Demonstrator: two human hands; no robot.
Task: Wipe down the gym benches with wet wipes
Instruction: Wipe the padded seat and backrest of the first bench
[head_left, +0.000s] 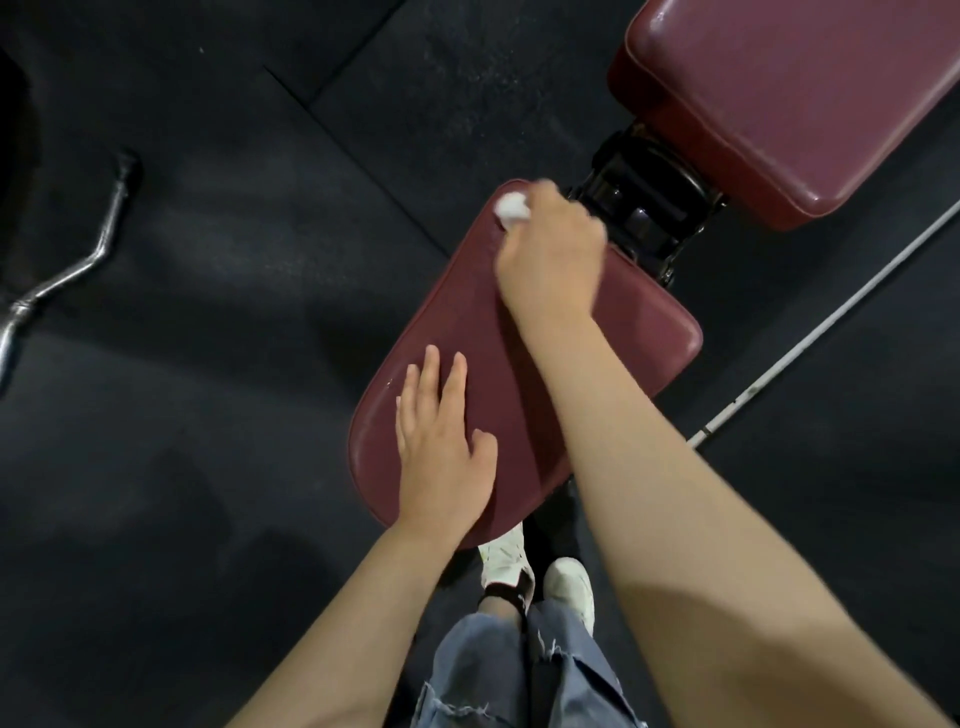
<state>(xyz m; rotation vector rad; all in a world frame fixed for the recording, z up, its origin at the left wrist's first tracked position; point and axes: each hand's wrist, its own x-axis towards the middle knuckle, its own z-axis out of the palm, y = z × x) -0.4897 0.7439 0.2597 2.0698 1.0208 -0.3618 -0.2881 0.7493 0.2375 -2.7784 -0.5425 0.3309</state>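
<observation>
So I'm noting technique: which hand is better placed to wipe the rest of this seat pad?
The right hand. It already grips the white wipe at the seat pad's far corner. The left hand lies flat on the near end, holding nothing.

No text, label, brand, number or sign can be read anywhere in the head view.
</observation>
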